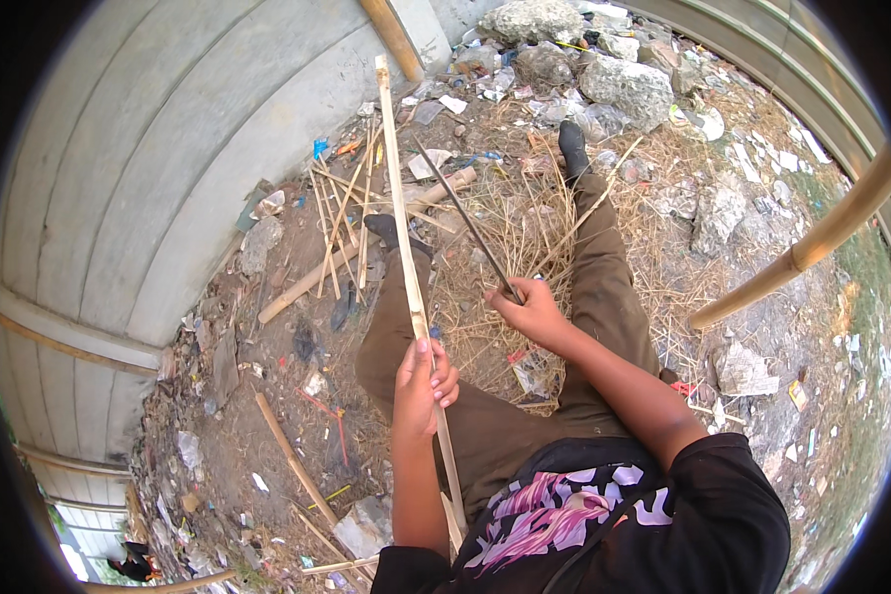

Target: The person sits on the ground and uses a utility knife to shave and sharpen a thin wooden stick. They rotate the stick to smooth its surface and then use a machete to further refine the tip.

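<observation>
A long, pale split bamboo strip (402,213) stretches from my lap up past my feet. Closed around its lower part is my left hand (426,381), thumb up along the strip. My right hand (533,312) grips a long, narrow dark knife (468,220), its blade slanting up and left, apart from the strip. The fingers cover its handle. Between my outstretched legs lies a heap of thin bamboo shavings (485,297). Several thin bamboo sticks (345,213) lie crossed beyond my left foot.
A grey panel wall (168,148) rises at the left. Large rocks (629,87) sit at the far end. A bamboo pole (802,243) juts in from the right. A cut bamboo length (307,284) lies near the sticks. Litter and rubble cover the ground.
</observation>
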